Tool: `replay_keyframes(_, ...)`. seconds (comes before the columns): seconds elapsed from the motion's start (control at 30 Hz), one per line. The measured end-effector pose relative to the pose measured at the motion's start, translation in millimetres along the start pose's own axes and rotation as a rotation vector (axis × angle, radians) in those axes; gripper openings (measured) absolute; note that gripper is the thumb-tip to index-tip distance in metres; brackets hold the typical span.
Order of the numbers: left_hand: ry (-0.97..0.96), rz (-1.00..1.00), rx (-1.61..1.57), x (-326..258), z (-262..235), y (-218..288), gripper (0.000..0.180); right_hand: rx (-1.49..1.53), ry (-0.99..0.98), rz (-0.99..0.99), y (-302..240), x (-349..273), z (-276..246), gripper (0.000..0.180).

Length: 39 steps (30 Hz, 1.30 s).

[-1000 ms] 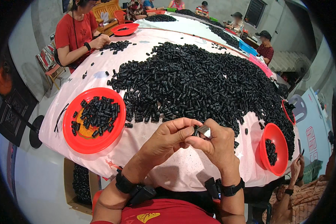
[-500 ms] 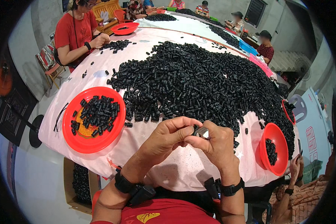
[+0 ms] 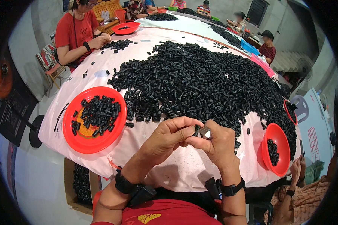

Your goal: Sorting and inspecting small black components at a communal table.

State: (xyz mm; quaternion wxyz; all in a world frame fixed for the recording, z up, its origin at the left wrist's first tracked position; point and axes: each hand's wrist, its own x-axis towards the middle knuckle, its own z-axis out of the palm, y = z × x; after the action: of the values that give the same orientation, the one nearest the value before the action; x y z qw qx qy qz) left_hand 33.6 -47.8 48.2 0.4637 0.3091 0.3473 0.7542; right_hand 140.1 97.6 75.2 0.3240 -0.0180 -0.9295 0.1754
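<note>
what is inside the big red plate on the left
The red plate holds a loose heap of small black pieces; a yellow-orange patch of its bottom shows beside them. Whatever lies directly beneath the heap is covered and cannot be seen.

Small black piece point(image 3: 196, 130) beside silvery metal tool point(image 3: 205, 132)
</note>
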Motion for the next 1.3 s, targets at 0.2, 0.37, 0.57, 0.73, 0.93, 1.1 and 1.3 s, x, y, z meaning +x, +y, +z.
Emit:
replay_keyframes(0.2, 0.012, -0.001, 0.004, 1, -2, -3, 0.026, 0.005, -0.009, 0.003, 5, -2, 5, 0.049)
replay_keyframes(0.37, 0.047, 0.010, -0.002, -1, -1, -2, 0.026, -0.011, -0.005, -0.001, 0, 0, 7, 0.049)
replay_keyframes(0.57, 0.028, 0.013, 0.018, 1, -1, -2, 0.026, 0.007, 0.029, -0.010, 4, -1, 8, 0.050)
replay_keyframes(0.73, 0.054, 0.011, 0.014, 0, -1, -2, 0.026, -0.020, -0.018, 0.009, 1, -1, 9, 0.051)
replay_keyframes(0.93, -0.002, 0.011, -0.082, 0, -4, 2, 0.028, 0.295, 0.022, 0.079, -3, 1, -1, 0.035)
replay_keyframes(1.1, -0.019, -0.018, -0.104, 1, -3, 1, 0.030, 0.549, 0.048, 0.183, -7, 4, 0, 0.023)
replay_keyframes(1.3, 0.042, -0.053, -0.128, 2, 2, -1, 0.027, 0.641, 0.052, 0.274, -6, 5, 1, 0.017)
